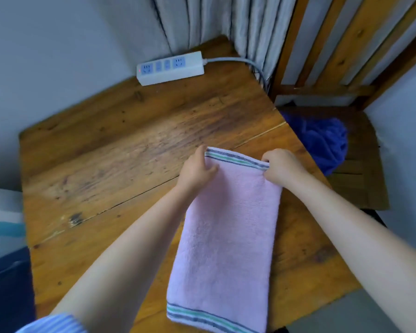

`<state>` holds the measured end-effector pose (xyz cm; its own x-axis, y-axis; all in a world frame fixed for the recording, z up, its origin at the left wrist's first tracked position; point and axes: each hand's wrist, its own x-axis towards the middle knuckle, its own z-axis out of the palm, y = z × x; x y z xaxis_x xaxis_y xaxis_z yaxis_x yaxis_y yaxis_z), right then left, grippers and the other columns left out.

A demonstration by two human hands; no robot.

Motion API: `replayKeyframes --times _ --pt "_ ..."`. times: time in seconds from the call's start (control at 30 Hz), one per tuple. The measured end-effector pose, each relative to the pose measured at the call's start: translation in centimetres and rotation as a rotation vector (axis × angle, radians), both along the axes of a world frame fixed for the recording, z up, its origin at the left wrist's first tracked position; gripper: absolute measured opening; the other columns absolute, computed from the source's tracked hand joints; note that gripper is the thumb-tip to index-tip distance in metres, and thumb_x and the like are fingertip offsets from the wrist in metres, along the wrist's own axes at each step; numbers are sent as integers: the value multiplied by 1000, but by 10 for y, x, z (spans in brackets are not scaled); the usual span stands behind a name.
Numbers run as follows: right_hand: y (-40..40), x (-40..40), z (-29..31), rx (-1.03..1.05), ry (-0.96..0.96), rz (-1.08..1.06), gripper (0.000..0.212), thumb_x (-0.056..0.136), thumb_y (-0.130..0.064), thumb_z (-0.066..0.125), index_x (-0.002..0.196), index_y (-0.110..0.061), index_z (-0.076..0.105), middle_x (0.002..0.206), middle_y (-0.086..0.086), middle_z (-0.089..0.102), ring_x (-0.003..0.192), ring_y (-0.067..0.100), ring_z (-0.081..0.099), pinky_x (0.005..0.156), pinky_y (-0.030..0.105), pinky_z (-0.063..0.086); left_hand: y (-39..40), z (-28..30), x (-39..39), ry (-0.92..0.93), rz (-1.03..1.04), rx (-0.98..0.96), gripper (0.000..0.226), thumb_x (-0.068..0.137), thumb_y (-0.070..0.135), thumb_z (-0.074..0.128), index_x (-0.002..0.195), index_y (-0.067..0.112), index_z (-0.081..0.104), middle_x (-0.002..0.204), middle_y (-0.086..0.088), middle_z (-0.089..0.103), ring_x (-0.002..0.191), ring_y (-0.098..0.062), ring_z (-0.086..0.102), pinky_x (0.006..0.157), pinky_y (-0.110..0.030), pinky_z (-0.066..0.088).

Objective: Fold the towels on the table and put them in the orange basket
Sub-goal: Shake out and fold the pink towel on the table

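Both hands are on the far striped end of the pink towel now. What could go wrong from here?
1. The pink towel's near striped end hangs past the table edge, so it may slide off once the left hand and right hand lift.
2. Each hand pinches only a corner, so the fold may land skewed.
3. No orange basket is in view, so placing will need a search.

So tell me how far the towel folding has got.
Done: nothing visibly; no folded towel or orange basket is in view. In hand: the left hand and right hand pinch the far corners of the pink towel on the table. Left: fold it, basket it; the blue towel lies crumpled on the chair.
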<state>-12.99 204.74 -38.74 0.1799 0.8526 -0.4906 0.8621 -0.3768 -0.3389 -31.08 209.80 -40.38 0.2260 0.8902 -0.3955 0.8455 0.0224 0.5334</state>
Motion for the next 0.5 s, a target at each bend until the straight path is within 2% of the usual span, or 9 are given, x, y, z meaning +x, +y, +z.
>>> replayKeyframes --times 0.1,0.2,0.3,0.37,0.4,0.43,0.5 --pt "28 10 0 2 -19 59 11 83 -5 52 77 -14 54 75 1 48 71 20 48 46 24 31 30 3 17 -126 190 -109 58 86 15 56 139 12 32 131 -11 52 115 -27 52 80 -24 38" --pt "41 15 -2 -29 -30 110 17 83 -8 52 69 -17 49 71 0 46 66 19 46 48 25 33 47 8 21 -149 211 -147 53 83 5 55 134 9 42 126 -13 55 110 -26 55 81 -26 42" --pt "48 23 0 -26 40 169 25 80 -4 51 62 -19 43 70 1 46 66 19 45 52 29 33 51 17 18 -185 140 -114 38 80 -1 52 116 9 60 110 -11 62 89 -19 55 65 -20 41" --pt "47 29 9 36 83 203 26 77 -3 54 60 -20 43 67 -1 44 66 18 44 53 27 32 48 26 13 -218 68 -86 27 78 -4 50 90 13 67 80 -2 61 69 -13 50 50 -10 37" --pt "44 31 15 77 86 228 26 77 -3 56 61 -20 44 66 -4 43 63 16 42 52 26 31 45 32 9 -210 27 -60 26 77 -5 49 76 16 64 66 4 55 60 -9 45 43 -7 32" --pt "39 32 21 119 84 257 25 77 -3 58 62 -19 45 67 -6 41 61 12 39 51 23 29 41 38 5 -193 -23 -28 25 76 -6 49 69 15 62 59 7 48 55 -7 41 40 -7 29" --pt "24 31 35 189 92 303 25 76 -5 61 64 -20 46 68 -10 38 61 7 36 51 20 28 32 50 -3 -149 -158 56 19 76 -5 52 75 8 65 60 8 47 58 -10 41 47 -12 31"
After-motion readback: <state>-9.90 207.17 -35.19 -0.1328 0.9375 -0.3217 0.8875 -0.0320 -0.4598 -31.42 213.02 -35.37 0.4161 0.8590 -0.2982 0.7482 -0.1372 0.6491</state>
